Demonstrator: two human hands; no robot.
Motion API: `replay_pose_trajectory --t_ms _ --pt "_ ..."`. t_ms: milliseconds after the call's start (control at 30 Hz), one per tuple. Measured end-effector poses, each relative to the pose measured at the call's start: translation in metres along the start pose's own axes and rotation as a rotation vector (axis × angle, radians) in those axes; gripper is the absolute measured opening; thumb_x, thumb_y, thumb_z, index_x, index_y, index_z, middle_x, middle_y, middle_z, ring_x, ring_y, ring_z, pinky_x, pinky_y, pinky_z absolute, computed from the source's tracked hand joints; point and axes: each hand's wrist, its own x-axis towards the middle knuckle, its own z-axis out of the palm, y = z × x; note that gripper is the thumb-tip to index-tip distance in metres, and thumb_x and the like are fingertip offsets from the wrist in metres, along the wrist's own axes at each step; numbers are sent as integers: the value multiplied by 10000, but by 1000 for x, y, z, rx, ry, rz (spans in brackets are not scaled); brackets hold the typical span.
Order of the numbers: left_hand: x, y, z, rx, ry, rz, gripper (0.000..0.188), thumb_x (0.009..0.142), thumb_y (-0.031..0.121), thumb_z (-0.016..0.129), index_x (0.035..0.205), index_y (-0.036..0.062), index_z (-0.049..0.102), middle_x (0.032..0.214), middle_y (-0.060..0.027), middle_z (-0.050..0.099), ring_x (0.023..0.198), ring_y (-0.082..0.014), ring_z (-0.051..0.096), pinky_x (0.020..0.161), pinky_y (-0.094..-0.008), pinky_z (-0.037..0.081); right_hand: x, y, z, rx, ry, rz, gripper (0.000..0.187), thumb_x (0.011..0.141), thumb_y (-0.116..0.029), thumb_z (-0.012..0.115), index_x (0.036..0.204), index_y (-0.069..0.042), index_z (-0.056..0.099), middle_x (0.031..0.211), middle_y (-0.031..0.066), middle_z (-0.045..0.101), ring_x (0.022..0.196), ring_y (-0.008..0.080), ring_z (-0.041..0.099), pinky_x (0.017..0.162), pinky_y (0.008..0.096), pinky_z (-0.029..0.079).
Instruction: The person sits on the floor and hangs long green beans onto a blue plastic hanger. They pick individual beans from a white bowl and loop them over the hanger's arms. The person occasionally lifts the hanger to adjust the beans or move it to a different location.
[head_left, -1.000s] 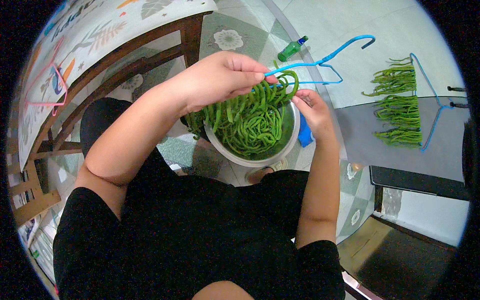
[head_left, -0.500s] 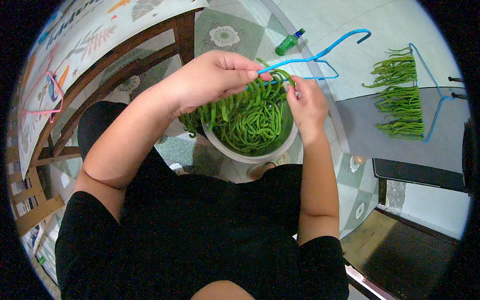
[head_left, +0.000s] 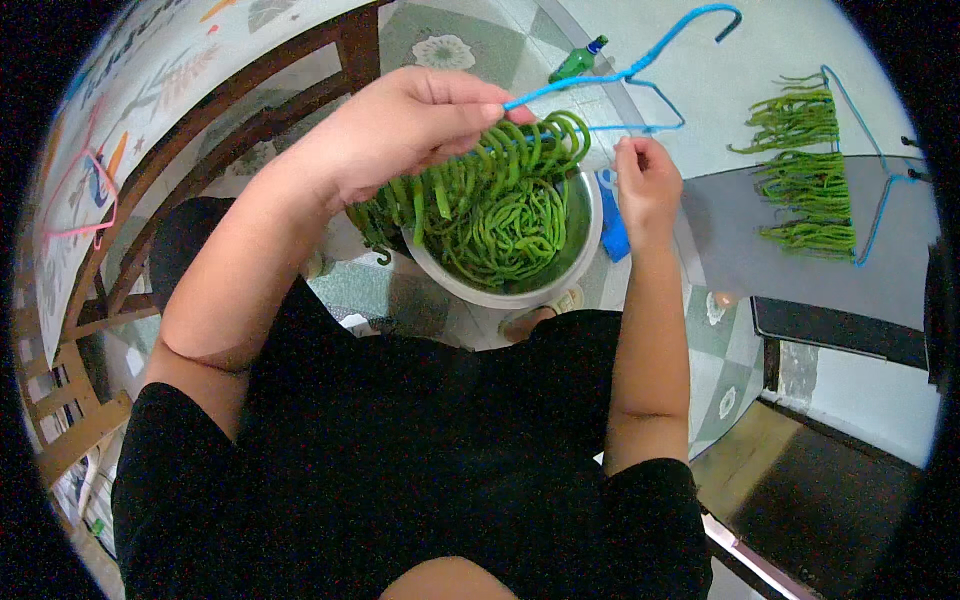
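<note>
My left hand (head_left: 420, 130) is closed around one end of a blue clothes hanger (head_left: 580, 84), held level over a bowl. Long green beans (head_left: 500, 150) hang folded in a close row over its lower bar. More long beans (head_left: 510, 235) lie coiled inside the metal bowl (head_left: 490, 298) beneath. Just right of the row, my right hand (head_left: 648, 185) has its fingertips pressed together, apart from the beans on the bar. Whether anything small is between those fingertips is hidden.
At the right, another blue hanger (head_left: 880, 215) carries several bunches of beans. A green bottle (head_left: 574, 66) is beyond the bowl, and a blue object (head_left: 613, 225) is right of it. A pink hanger (head_left: 112, 205) and wooden chair frame (head_left: 355, 60) are at the left.
My right hand has let go of a long bean end and moved right, away from the row. That bean now loops over the bar's right part. The hanger has shifted slightly up in view.
</note>
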Motion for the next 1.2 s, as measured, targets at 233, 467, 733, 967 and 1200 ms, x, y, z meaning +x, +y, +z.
replay_pose_trajectory --t_ms 233,467,733,967,1200 --pt "-1 9 0 77 3 -41 269 866 194 501 1050 15 581 886 -29 621 761 -79 568 684 -209 451 -19 82 66 -694 -715 188 310 776 -327 530 828 -43 640 871 177 617 833 329 598 734 404 475" --pt "3 2 -3 -21 25 17 258 868 210 505 1032 34 600 706 45 552 574 -18 412 523 -163 329 -46 98 104 -877 -691 135 179 708 -160 569 817 -33 634 873 166 625 831 305 605 703 374 489" --pt "-2 9 -8 56 8 0 242 867 188 501 1018 29 603 864 -9 626 679 -16 510 631 -153 411 8 77 14 149 -754 301 231 689 -209 644 807 -17 592 661 36 582 540 119 546 471 260 436" --pt "3 1 -7 -8 54 21 230 869 159 497 1025 24 597 883 -7 617 722 -40 538 660 -175 434 9 4 -67 437 -476 317 224 788 -158 571 964 -24 604 704 3 574 533 61 489 450 187 339" --pt "3 2 1 36 22 -3 228 871 165 490 1017 34 606 771 38 589 629 -15 476 576 -154 378 6 -9 -51 456 -223 229 263 810 -139 573 1036 -4 583 722 5 580 535 46 460 452 171 323"
